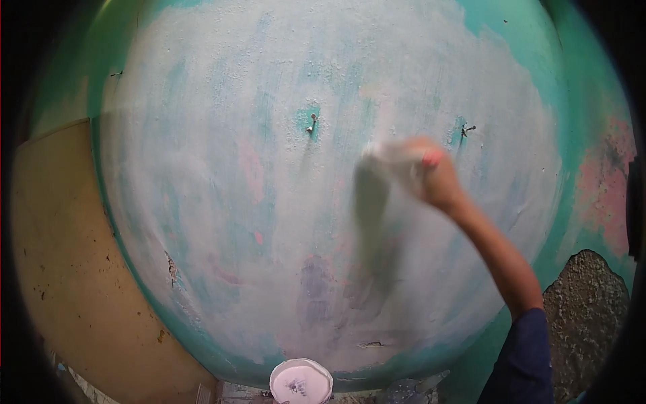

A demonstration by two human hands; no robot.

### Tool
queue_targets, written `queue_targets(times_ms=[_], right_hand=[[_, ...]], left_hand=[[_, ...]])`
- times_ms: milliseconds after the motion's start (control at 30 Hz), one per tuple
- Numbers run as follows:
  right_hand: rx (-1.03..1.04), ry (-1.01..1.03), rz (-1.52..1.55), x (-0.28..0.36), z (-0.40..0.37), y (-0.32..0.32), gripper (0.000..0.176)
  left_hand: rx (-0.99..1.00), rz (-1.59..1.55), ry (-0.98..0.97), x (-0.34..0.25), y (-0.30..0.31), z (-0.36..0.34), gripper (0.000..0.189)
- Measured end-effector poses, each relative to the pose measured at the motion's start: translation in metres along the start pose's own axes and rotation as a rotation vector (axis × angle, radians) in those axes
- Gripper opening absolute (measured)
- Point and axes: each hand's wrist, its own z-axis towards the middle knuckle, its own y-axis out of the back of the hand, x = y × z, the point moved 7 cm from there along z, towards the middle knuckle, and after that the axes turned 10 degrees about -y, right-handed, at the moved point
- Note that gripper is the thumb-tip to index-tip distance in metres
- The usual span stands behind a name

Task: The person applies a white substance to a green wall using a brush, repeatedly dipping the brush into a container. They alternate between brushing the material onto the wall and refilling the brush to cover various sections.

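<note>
My right hand (431,172) is raised at the wall, right of the middle, and its fingers are wrapped round a brush (397,153) with a reddish part at the handle. Motion blurs both hand and brush. The brush's pale tip points left, at or close to the wall (269,202), which is turquoise under streaky whitish paint. A shadow falls on the wall below the brush. At the bottom centre stands a white bucket (301,362) of pale pinkish-white paint. My left hand is out of view.
Small metal hooks or nails stick out of the wall at the centre (311,124), the right (468,129) and the upper left (116,73). A tan board (81,269) leans at the left. Rough bare plaster (585,323) shows at the lower right.
</note>
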Motion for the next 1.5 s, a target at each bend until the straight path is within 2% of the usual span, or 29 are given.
queue_targets(times_ms=[67, 133, 167, 267, 333, 433, 500, 600, 667, 700, 733, 800, 833, 900, 1000, 1133, 1200, 1233, 1300, 1367, 1400, 1433, 1467, 1500], right_hand=[[-0.186, 0.146, -0.237, -0.010, 0.050, 0.022, 0.024], [-0.184, 0.091, -0.325, -0.005, 0.066, 0.034, 0.025], [-0.182, 0.034, -0.422, -0.006, 0.070, 0.035, 0.025], [-0.065, 0.171, -0.582, 0.010, 0.002, -0.008, 0.027], [-0.097, 0.304, -0.394, 0.038, -0.055, -0.023, 0.025], [0.135, 0.216, -0.297, 0.064, -0.114, -0.043, 0.021], [0.362, 0.083, -0.148, 0.060, -0.124, -0.051, 0.023], [0.451, -0.030, -0.147, 0.017, -0.088, -0.047, 0.032], [0.261, -0.257, 0.182, -0.030, -0.032, -0.015, 0.025], [0.142, -0.211, 0.035, -0.036, 0.002, 0.006, 0.024], [0.115, -0.183, -0.045, -0.048, 0.031, 0.019, 0.028], [-0.030, -0.119, -0.146, -0.060, 0.074, 0.042, 0.023], [-0.031, -0.120, -0.145, -0.064, 0.083, 0.046, 0.023], [-0.237, 0.053, -0.426, -0.053, 0.087, 0.058, 0.023], [-0.104, 0.134, -0.515, -0.023, 0.024, 0.029, 0.029], [-0.010, 0.223, -0.350, 0.024, -0.089, -0.012, 0.028], [0.142, 0.161, -0.284, 0.040, -0.126, -0.025, 0.029], [0.148, 0.160, -0.284, 0.044, -0.131, -0.022, 0.029], [0.392, -0.016, -0.096, 0.038, -0.135, -0.031, 0.021], [0.463, -0.155, -0.144, 0.003, -0.110, -0.034, 0.040], [0.384, -0.105, -0.207, -0.009, -0.083, -0.028, 0.042], [0.180, -0.065, -0.063, -0.019, -0.049, -0.003, 0.038], [0.149, -0.196, -0.040, -0.044, -0.017, 0.009, 0.030], [0.072, -0.147, -0.121, -0.048, 0.018, 0.027, 0.027]], left_hand=[[-0.004, -0.022, -0.013, 0.009, 0.012, 0.006, 0.057], [0.237, -0.061, -0.115, 0.008, 0.001, 0.006, 0.055], [0.232, -0.063, -0.117, 0.011, 0.004, 0.006, 0.055], [0.179, -0.056, -0.088, 0.014, 0.017, 0.005, 0.054], [0.152, -0.058, -0.070, 0.017, 0.023, 0.007, 0.054], [0.103, -0.056, -0.037, 0.024, 0.035, 0.003, 0.053], [0.073, -0.049, -0.015, 0.026, 0.045, 0.001, 0.053], [0.032, -0.038, 0.017, 0.030, 0.062, 0.003, 0.052], [0.018, -0.033, 0.025, 0.035, 0.079, 0.010, 0.052], [0.007, -0.028, 0.031, 0.042, 0.094, 0.020, 0.051], [-0.006, -0.022, 0.037, 0.047, 0.103, 0.026, 0.050], [0.012, 0.008, 0.084, 0.043, 0.087, 0.006, 0.050], [0.028, 0.038, 0.134, 0.042, 0.079, -0.002, 0.050], [0.017, 0.042, 0.129, 0.042, 0.078, -0.003, 0.050], [0.012, 0.029, 0.101, 0.042, 0.077, -0.003, 0.050], [0.008, 0.010, 0.079, 0.042, 0.077, -0.003, 0.051], [-0.003, 0.011, 0.069, 0.042, 0.077, -0.003, 0.051], [-0.009, 0.009, 0.065, 0.042, 0.077, -0.003, 0.051], [-0.011, 0.007, 0.043, 0.041, 0.075, -0.003, 0.051], [-0.003, 0.005, 0.026, 0.032, 0.052, -0.015, 0.051], [-0.093, 0.009, 0.015, 0.018, 0.024, -0.039, 0.052], [-0.186, 0.014, 0.004, 0.010, 0.013, -0.053, 0.052], [-0.188, 0.017, 0.003, 0.017, 0.031, -0.042, 0.052], [-0.047, -0.009, -0.013, 0.028, 0.057, -0.018, 0.052]])
